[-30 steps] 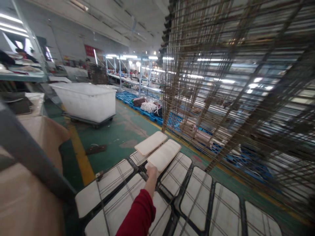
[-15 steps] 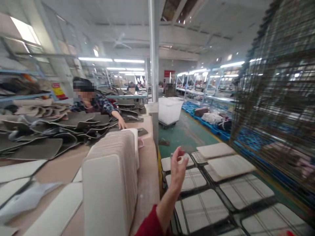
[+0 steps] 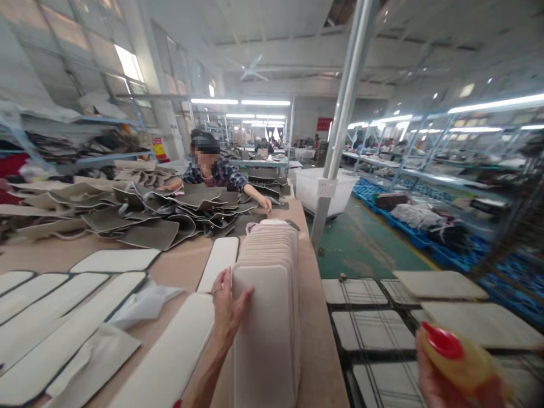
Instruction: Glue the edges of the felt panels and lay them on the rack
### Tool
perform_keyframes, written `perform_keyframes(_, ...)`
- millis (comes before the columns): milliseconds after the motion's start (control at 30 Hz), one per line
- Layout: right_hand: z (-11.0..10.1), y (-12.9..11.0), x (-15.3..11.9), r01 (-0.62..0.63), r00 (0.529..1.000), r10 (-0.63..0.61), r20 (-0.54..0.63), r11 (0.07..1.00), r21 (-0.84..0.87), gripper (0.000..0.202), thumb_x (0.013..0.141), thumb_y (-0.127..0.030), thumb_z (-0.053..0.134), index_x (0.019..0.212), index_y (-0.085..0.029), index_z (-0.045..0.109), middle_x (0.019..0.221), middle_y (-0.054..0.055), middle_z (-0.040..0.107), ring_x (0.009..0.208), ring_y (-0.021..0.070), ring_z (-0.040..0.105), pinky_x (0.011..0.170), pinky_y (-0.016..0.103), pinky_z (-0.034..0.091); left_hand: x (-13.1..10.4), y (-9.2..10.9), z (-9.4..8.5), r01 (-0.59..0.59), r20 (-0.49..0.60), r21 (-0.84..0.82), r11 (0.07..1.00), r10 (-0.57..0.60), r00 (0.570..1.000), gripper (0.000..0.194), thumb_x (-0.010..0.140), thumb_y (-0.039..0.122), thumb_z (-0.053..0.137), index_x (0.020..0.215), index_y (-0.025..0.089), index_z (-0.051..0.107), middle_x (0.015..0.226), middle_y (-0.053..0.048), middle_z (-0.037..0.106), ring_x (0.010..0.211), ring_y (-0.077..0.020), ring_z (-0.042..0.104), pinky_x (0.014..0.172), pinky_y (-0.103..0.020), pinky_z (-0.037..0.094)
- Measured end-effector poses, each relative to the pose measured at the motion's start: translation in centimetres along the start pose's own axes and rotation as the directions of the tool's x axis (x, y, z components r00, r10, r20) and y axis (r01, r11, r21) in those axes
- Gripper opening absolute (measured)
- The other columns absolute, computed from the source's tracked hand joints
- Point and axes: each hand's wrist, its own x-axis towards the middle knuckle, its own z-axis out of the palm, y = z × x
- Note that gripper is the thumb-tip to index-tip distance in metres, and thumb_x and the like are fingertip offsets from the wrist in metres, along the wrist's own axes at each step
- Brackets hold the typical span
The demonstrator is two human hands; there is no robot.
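Observation:
My left hand [image 3: 229, 309] grips the left edge of the front white padded panel [image 3: 263, 334], thumb across its face and fingers at the side. That panel leads a long row of similar panels standing on edge on the table [image 3: 318, 340]. At the lower right, my right hand [image 3: 425, 368] is closed around a squeeze bottle [image 3: 471, 362] with a red cap and yellowish contents. The bottle is tilted, its cap pointing up and left, and motion blurs it. Below and behind it, white panels [image 3: 374, 328] lie flat on a dark wire rack.
Flat white panels [image 3: 85, 334] and crumpled white sheets [image 3: 144, 306] cover the table's left. A co-worker [image 3: 216, 175] reaches across heaped grey pieces [image 3: 148, 232]. A metal post [image 3: 340, 136] rises at the table's right edge, with a white bin [image 3: 304, 187] behind it.
My left hand has moved left from above the rack to the front panel of the row. The bottle in my right hand has risen into view. The view has turned left.

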Motion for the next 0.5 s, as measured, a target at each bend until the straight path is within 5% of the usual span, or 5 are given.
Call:
perform_keyframes(233, 5.1, 4.4, -1.3, -0.074, 0.997, 0.073, 0.020, 0.997, 0.037, 0.042, 0.082, -0.038, 0.059, 0.113, -0.010, 0.064, 0.112, 0.015, 0.070, 0.102, 0.0240, 0.068, 0.068, 0.032, 0.065, -0.4, -0.4, 0.5, -0.150, -0.025, 0.017, 0.989, 0.150, 0.988, 0.065, 0.080, 0.047, 0.066, 0.134, 0.015, 0.051, 0.126, -0.018, 0.050, 0.114, -0.0339, 0.049, 0.098, -0.055, 0.044)
perform_keyframes(500, 9.4, 5.0, -4.7, -0.086, 0.987, 0.106, -0.122, 0.984, 0.156, 0.040, 0.091, -0.036, 0.048, 0.115, -0.009, 0.064, 0.102, 0.013, 0.073, 0.090, 0.0214, 0.072, 0.064, 0.028, 0.065, 0.2, 0.2, -0.3, -0.209, -0.002, -0.119, 0.971, 0.210, 0.978, 0.059, 0.082, 0.044, 0.066, 0.136, 0.024, 0.050, 0.122, -0.012, 0.046, 0.108, -0.0280, 0.052, 0.084, -0.042, 0.055)
